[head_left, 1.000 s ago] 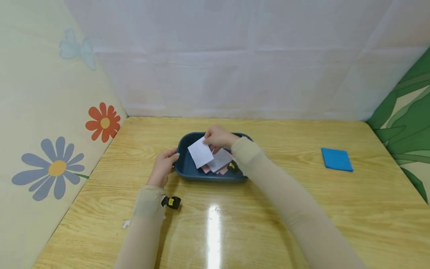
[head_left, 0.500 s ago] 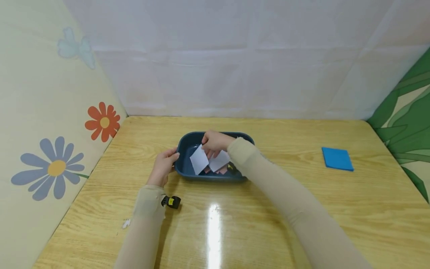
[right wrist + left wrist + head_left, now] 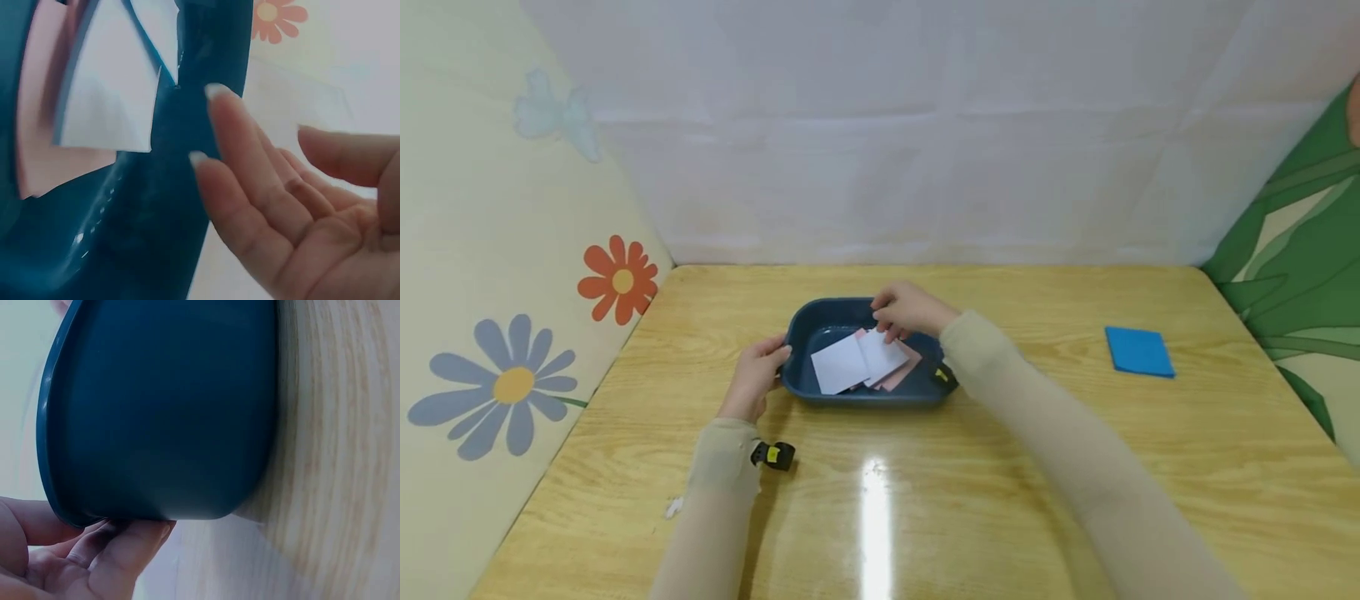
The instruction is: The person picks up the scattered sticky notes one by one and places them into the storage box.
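Observation:
A dark blue plastic basin (image 3: 799,350) stands on the table with square papers in it. One white paper (image 3: 838,367) lies flat at the left; a second white paper (image 3: 883,357) lies beside it over several pink papers (image 3: 904,372). My left hand (image 3: 752,379) grips the basin's left end, thumb at the rim and fingers against the outer wall (image 3: 162,419). Over the back right of the basin is my right hand (image 3: 913,310). In the right wrist view this hand (image 3: 300,206) has loosely bent fingers, thumb apart, and holds nothing.
A blue square pad (image 3: 1140,352) lies on the table (image 3: 1037,292) at the right. Near the left forearm is a small white scrap (image 3: 674,507). A white cloth (image 3: 887,167) hangs behind the table, with flower-patterned panels at the sides.
The right hand has let go of the white paper, which now lies flat at the basin's left, and has moved slightly right. The left hand keeps its grip on the basin.

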`<state>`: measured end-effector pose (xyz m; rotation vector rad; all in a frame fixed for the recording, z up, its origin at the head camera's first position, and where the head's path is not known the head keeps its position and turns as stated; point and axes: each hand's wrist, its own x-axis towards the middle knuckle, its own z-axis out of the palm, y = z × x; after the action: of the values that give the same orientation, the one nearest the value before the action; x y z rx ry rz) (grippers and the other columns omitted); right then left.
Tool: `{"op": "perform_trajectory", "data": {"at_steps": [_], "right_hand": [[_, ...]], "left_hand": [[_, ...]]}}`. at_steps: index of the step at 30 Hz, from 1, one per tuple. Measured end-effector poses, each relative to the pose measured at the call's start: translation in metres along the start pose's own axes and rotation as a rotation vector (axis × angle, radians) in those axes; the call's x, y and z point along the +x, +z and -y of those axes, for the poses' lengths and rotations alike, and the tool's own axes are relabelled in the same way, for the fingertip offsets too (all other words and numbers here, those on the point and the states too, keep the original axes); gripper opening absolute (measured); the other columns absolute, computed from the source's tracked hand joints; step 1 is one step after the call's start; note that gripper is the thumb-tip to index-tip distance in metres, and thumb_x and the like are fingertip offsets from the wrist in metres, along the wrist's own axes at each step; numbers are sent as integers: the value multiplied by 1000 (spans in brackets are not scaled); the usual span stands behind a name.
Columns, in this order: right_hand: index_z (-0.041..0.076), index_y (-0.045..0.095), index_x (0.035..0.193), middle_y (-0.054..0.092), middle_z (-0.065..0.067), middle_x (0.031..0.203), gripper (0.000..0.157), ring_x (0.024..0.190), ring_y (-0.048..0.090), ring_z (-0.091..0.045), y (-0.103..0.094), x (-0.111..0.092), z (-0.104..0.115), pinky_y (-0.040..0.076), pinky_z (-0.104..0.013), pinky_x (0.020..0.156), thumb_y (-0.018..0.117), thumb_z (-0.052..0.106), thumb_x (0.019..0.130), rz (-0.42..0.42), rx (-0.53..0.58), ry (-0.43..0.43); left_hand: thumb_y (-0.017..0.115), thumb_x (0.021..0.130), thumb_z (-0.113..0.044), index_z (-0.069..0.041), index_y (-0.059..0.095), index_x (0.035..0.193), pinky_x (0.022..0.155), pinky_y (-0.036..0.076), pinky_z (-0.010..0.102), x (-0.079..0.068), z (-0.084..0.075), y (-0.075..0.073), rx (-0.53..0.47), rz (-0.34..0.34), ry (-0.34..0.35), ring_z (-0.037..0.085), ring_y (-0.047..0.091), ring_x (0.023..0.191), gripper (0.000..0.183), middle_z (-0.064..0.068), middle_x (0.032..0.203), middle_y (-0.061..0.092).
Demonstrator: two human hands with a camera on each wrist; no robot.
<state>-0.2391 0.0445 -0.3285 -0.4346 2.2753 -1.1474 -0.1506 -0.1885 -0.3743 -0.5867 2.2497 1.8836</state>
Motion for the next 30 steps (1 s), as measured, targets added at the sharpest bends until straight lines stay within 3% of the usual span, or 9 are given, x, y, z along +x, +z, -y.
{"op": "perform_trajectory", "data": {"at_steps": [10,18,30], "right_hand": [[-8,55,126,66,-18,94,31,67,64,-18,-11,-18,-18,52,-50,79,52,10,100,-118,92,-57],[-6,55,126,67,-18,97,32,76,67,-26,-25,-29,-16,53,-47,79,52,14,101,-144,47,-36],[-6,54,126,66,-22,102,32,77,67,-24,-35,-44,-20,52,-46,79,50,14,101,-188,37,-29]], "left_hand": [[41,105,-13,0,37,148,100,44,43,-2,5,-2,3,-7,-7,27,48,119,45,19,146,43],[41,106,-14,-1,36,148,101,43,44,-3,3,-5,4,-5,-3,28,48,119,45,19,146,42],[41,106,-14,-2,36,149,98,46,41,-1,0,-2,10,13,6,26,49,118,45,18,146,43]]}}
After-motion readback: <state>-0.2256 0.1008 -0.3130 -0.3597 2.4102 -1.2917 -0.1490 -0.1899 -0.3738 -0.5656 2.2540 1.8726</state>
